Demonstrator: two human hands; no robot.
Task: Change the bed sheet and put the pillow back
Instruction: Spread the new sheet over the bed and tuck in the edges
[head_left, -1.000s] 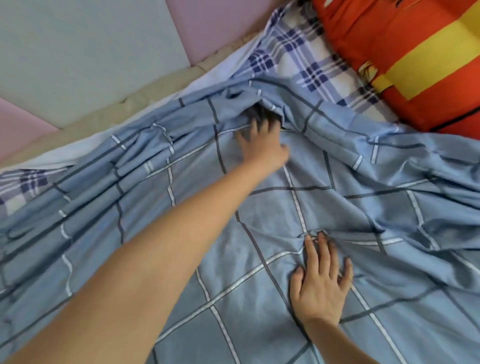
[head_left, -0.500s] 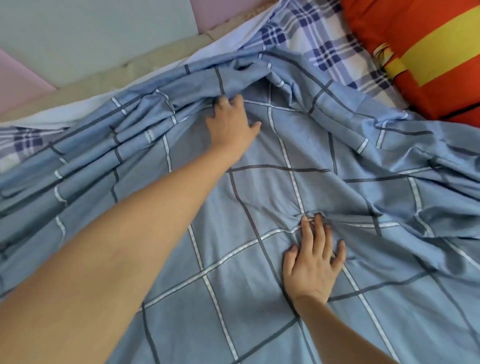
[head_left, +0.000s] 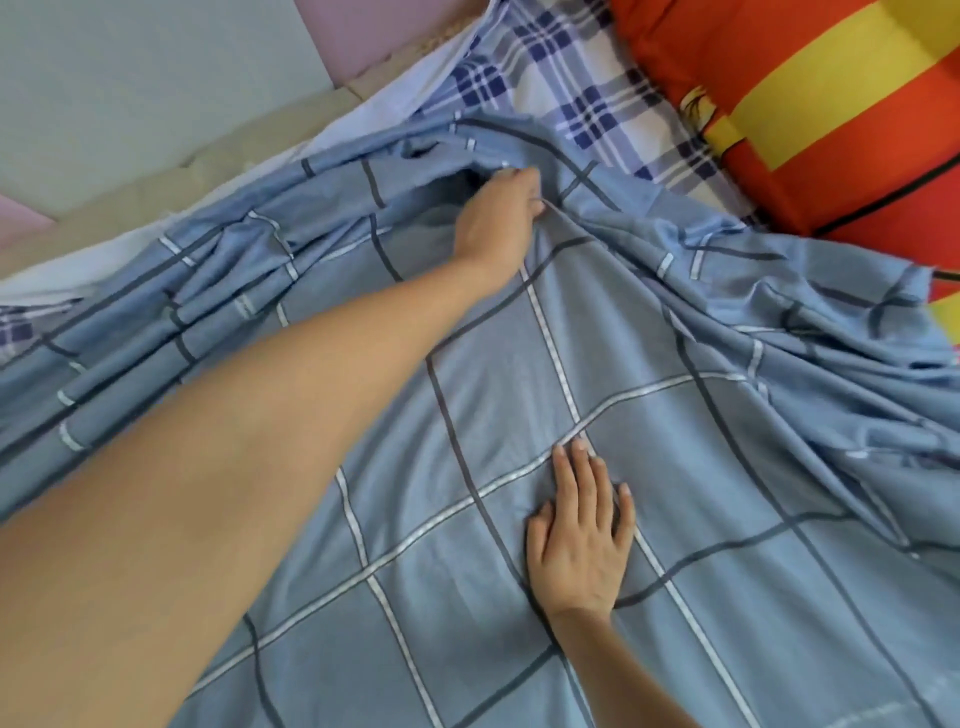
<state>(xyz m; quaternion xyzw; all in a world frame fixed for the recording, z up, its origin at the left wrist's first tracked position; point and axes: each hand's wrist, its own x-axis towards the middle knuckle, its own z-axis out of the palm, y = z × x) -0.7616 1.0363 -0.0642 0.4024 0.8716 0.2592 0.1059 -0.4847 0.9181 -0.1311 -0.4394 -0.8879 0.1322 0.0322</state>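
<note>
Along the padded wall (head_left: 156, 78) the blue grid sheet (head_left: 727, 467) lies bunched in pleats short of the bed's far edge. The left hand (head_left: 498, 215), flat on those folds half a second ago, has slid right and now grips the gathered hem with curled fingers, seemingly ready to pull the slack toward the wall. The right hand (head_left: 582, 540) stays flat, fingers straight, pinning the sheet's smooth middle. Further right, the old plaid sheet (head_left: 587, 104) is uncovered and the orange-and-yellow cushion (head_left: 779, 104), probably the pillow, sits on that corner, in the way of spreading.
</note>
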